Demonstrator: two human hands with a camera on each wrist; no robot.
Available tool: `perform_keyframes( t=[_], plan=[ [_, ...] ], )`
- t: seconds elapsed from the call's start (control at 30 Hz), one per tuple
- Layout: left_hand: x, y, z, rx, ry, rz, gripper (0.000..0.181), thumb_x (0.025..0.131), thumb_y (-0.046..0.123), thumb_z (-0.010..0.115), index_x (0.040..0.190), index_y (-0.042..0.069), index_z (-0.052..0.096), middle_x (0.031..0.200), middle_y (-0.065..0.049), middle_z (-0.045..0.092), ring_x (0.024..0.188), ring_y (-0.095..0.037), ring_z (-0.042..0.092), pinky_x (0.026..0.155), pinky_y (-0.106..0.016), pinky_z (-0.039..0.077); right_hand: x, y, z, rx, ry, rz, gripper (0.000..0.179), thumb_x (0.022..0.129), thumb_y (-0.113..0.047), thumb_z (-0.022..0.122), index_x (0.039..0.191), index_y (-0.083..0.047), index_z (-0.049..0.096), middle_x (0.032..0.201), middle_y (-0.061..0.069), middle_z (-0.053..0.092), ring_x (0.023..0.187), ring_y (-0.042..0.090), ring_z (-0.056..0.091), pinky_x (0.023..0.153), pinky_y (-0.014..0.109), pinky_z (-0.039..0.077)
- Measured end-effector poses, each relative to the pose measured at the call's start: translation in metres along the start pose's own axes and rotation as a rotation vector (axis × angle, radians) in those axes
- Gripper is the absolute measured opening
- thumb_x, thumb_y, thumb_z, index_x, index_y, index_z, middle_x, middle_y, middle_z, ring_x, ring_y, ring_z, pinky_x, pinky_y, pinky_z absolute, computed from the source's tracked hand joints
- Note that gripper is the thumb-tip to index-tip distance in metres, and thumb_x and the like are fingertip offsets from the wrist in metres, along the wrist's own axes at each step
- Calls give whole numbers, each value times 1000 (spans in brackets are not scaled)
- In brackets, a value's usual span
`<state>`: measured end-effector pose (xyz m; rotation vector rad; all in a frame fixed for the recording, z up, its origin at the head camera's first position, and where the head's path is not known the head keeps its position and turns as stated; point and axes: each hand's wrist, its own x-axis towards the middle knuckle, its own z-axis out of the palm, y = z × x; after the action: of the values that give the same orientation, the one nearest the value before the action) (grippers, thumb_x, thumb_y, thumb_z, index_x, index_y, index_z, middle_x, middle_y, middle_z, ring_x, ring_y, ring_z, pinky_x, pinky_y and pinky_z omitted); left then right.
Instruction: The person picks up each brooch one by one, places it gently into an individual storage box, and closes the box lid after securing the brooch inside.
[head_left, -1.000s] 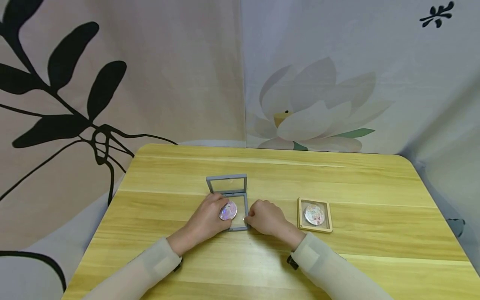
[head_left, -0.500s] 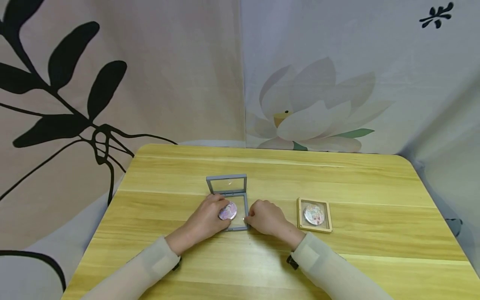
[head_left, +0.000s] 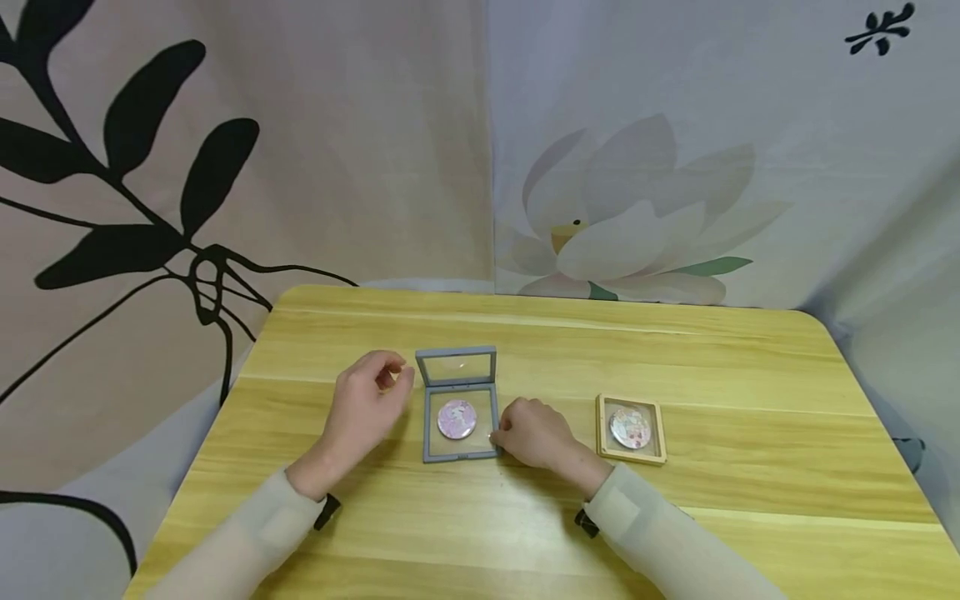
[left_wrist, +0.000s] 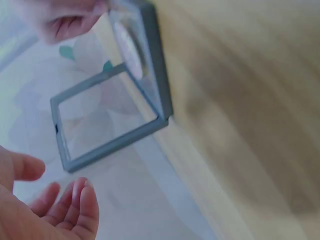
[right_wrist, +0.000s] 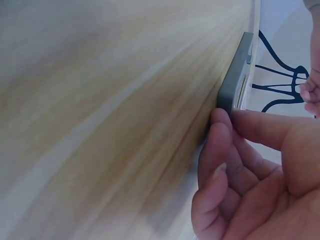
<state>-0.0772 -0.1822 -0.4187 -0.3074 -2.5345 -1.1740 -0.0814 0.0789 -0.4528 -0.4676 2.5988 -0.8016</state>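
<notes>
The left hand [head_left: 365,400] hovers above the desk [head_left: 675,358] with its fingers loosely curled and nothing between them — it is released and touches no object. Just to its right, close to the fingertips, stands the raised lid of the grey frame case [head_left: 459,414], which lies open on the desk; the lid tilts upright at the far edge of the base. In the left wrist view the same hand [left_wrist: 47,215] shows at the lower left with relaxed fingers, apart from the grey frame case [left_wrist: 112,120], whose clear window lets the backdrop show through.

Inside the base of the case lies the round pink badge [head_left: 457,418], flat and near the middle, between the two hands.

The right hand [head_left: 534,433] rests on the desk at the near right corner of the case, its fingers curled and pinching that corner. The right wrist view confirms this: the fingertips [right_wrist: 222,125] of the right hand [right_wrist: 250,175] press against the grey edge of the case [right_wrist: 235,82], with the thumb lying over the top.

Further to the right of the right hand, well apart from it, a wooden frame case [head_left: 631,428] lies closed and flat on the desk — a second round badge [head_left: 628,427] shows through its window.
</notes>
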Motion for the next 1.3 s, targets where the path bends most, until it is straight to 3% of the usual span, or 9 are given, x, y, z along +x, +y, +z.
perform_keyframes(
  t=[0.17,0.43,0.67,0.93,1.03,1.13,1.3],
  plan=[
    [11,-1,-3,-29,14,-62,25,102,14,70,120,-3,75,95,-8,73,78,-17,62,67,-26,53,0,0,0,1,3,1,39,98,-22,74,61,-14,65,51,-8,46,48,9,39,46,25,30],
    [19,0,1,-37,-40,-95,24,103,15,70,115,-4,77,99,-11,74,79,-19,62,66,-26,52,0,0,0,12,5,-5,38,97,-22,74,61,-13,65,51,-8,45,48,8,39,47,25,29],
    [16,1,2,-37,-71,-155,20,102,14,71,112,-2,78,98,-9,75,78,-19,61,65,-25,52,-1,-1,1,13,11,-11,40,97,-22,74,59,-15,62,51,-8,45,48,8,39,47,25,30],
    [4,3,3,-33,-47,-116,16,100,12,73,107,0,80,95,-8,77,76,-16,63,65,-25,53,-3,-1,0,11,54,-15,33,98,-22,73,66,-17,65,60,-6,55,52,10,44,50,27,36],
    [-2,5,2,-43,-50,-114,16,100,12,74,107,0,80,98,-9,78,77,-16,64,65,-25,54,-3,-2,-3,106,152,-22,21,99,-17,71,80,-11,73,67,-4,63,52,9,49,49,27,40],
    [-8,6,1,-56,-62,-119,16,99,11,74,108,-1,80,101,-11,78,79,-15,68,67,-25,57,-4,-5,-7,278,249,-25,17,102,-12,65,94,-3,77,73,1,69,52,9,50,48,26,40],
    [-17,6,1,-69,-66,-107,18,99,11,74,109,-3,79,104,-15,78,87,-20,75,71,-29,61,-7,-10,-10,514,271,25,25,106,-11,54,98,1,75,82,12,72,61,24,62,49,25,40]
  ],
)
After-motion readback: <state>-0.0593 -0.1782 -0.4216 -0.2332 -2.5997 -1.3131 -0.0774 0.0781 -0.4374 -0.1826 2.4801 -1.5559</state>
